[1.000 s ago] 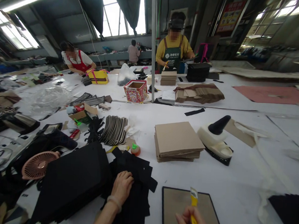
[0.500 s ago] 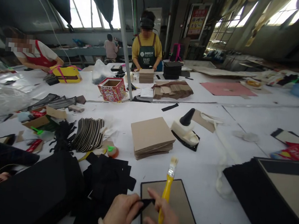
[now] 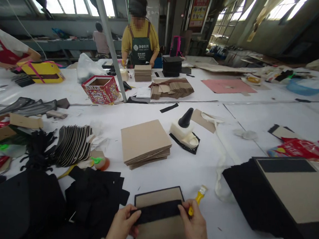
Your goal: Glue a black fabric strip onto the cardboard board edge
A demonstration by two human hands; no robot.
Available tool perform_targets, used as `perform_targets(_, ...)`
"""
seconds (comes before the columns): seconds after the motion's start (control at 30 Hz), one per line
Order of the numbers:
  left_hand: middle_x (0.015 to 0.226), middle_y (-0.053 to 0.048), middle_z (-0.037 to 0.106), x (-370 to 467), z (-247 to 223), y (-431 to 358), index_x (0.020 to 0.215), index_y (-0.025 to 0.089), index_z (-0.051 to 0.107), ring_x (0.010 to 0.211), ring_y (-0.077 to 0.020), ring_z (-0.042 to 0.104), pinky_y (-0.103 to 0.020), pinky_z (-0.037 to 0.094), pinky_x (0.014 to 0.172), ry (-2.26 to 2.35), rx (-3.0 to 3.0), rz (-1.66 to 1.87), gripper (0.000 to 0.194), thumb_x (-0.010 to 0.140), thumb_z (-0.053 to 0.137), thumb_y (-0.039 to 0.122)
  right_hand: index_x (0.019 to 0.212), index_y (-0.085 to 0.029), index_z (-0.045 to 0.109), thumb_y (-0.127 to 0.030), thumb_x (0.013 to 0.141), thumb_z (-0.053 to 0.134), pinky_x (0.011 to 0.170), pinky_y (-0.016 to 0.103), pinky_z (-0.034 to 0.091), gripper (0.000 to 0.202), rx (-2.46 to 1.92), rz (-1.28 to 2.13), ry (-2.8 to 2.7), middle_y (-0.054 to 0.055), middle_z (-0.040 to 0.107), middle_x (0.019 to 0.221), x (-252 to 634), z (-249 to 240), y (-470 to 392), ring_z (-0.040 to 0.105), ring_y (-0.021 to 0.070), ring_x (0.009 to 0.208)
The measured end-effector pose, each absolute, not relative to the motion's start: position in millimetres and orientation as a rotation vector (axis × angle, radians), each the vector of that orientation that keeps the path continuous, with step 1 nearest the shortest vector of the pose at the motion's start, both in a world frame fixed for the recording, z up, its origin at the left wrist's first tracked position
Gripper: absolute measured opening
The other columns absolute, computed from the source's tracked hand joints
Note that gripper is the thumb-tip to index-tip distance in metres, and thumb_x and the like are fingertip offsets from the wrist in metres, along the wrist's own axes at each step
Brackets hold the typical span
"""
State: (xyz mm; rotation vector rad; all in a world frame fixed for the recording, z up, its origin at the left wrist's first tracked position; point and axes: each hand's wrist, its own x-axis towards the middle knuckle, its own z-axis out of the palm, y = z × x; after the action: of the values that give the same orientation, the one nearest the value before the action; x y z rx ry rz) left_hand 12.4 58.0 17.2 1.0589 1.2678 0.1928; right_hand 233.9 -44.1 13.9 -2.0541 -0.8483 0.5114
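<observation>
The left hand [image 3: 122,225] pinched the left end of a black strip [image 3: 159,212] between thumb and fingers, and the right hand [image 3: 195,229] pinched the right end while also keeping a yellow-handled brush [image 3: 196,201] tucked against the palm, bristles pointing up and away. The strip lay stretched across the upper part of a black-edged brown board [image 3: 158,222] on the white surface [image 3: 200,163], just in front of the person. The likeliest trouble, as I judged it, was the strip going down crooked or wrinkled, since each end was held by fingertips alone and the right grip was shared with the brush; the bristles could also smear the board if that hand tipped. Counted outward: one strip in hand, one board under it, one brush, one loose heap of black cut pieces [image 3: 95,192] to the left, one stack of brown boards [image 3: 145,142] beyond, one white dispenser with a black cone [image 3: 184,130], one large black-and-brown panel [image 3: 286,192] at right, and one red patterned box [image 3: 99,89] farther off. Three other people stood at the far tables.
</observation>
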Motion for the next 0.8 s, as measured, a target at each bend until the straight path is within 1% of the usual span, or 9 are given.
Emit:
perform_targets(0.07,0.061,0.004,0.051,21.1,8.3,61.6,0.081,0.019,0.051,0.050,-0.0153,0.058,-0.028,0.047,0.048,1.330,1.081,0.234,0.059,0.056,0.054,0.072,0.075,-0.024,0.046,-0.049,0.080,0.048,0.058,0.023,0.044,0.025,-2.070,0.485,-0.888,-0.003,0.056,0.067,240.6,5.9,-34.4,0.055,0.0141,0.060)
perform_targets(0.13,0.061,0.005,0.050,27.2,3.2,64.7,0.083,0.020,0.050,0.051,-0.0153,0.058,-0.027,0.046,0.047,1.379,1.129,0.252,0.053,0.061,0.051,0.068,0.072,-0.025,0.045,-0.050,0.080,0.047,0.055,0.024,0.043,0.027,-2.076,0.476,-0.903,-0.004,0.053,0.064,245.3,-3.0,-27.1,0.052,0.0139,0.056)
perform_targets(0.23,0.053,0.006,0.045,31.4,-0.6,68.1,0.071,0.021,0.048,0.042,-0.0128,0.050,-0.025,0.036,0.039,1.467,1.235,0.244,0.037,0.070,0.047,0.059,0.070,-0.025,0.042,-0.052,0.079,0.047,0.052,0.024,0.040,0.029,-2.088,0.467,-0.912,-0.005,0.048,0.060,249.5,-15.2,-21.6,0.048,0.0134,0.051)
perform_targets(0.27,0.050,0.006,0.044,31.8,-1.6,68.9,0.067,0.022,0.046,0.040,-0.0120,0.047,-0.024,0.034,0.039,1.492,1.276,0.238,0.034,0.071,0.047,0.056,0.070,-0.025,0.041,-0.053,0.079,0.047,0.051,0.024,0.039,0.030,-2.092,0.461,-0.913,-0.006,0.047,0.059,250.4,-18.5,-20.9,0.047,0.0133,0.050)
perform_targets(0.33,0.049,0.006,0.043,31.5,-3.6,70.1,0.061,0.023,0.042,0.042,-0.0115,0.046,-0.025,0.033,0.043,1.539,1.363,0.228,0.031,0.073,0.047,0.051,0.070,-0.025,0.040,-0.053,0.080,0.045,0.051,0.025,0.039,0.030,-2.102,0.453,-0.916,-0.006,0.045,0.059,251.8,-23.6,-20.4,0.046,0.0134,0.049)
perform_targets(0.43,0.053,0.004,0.048,30.0,-5.8,70.7,0.061,0.022,0.045,0.055,-0.0132,0.050,-0.025,0.035,0.055,1.591,1.486,0.215,0.029,0.075,0.048,0.047,0.070,-0.025,0.040,-0.053,0.082,0.043,0.052,0.025,0.039,0.031,-2.113,0.446,-0.931,-0.006,0.045,0.059,253.5,-27.9,-20.2,0.046,0.0137,0.050)
perform_targets(0.5,0.057,0.003,0.053,29.2,-6.1,70.6,0.063,0.022,0.048,0.060,-0.0140,0.051,-0.025,0.035,0.060,1.601,1.539,0.194,0.028,0.078,0.046,0.046,0.070,-0.025,0.040,-0.053,0.082,0.042,0.052,0.025,0.039,0.031,-2.119,0.440,-0.939,-0.005,0.046,0.059,254.6,-29.2,-19.7,0.046,0.0139,0.050)
perform_targets(0.6,0.060,0.002,0.056,29.0,-5.5,70.7,0.067,0.022,0.051,0.060,-0.0142,0.052,-0.025,0.035,0.060,1.609,1.574,0.148,0.028,0.080,0.043,0.045,0.071,-0.025,0.041,-0.054,0.083,0.042,0.052,0.026,0.039,0.031,-2.127,0.434,-0.949,-0.005,0.047,0.060,256.0,-29.4,-18.1,0.046,0.0141,0.050)
perform_targets(0.8,0.059,-0.001,0.059,29.8,-6.5,75.6,0.066,0.020,0.056,0.061,-0.0168,0.054,-0.027,0.033,0.059,1.689,1.569,0.065,0.032,0.080,0.045,0.047,0.070,-0.025,0.040,-0.055,0.083,0.042,0.050,0.026,0.039,0.033,-2.145,0.439,-0.956,-0.005,0.048,0.058,257.4,-27.2,-14.3,0.047,0.0142,0.049)
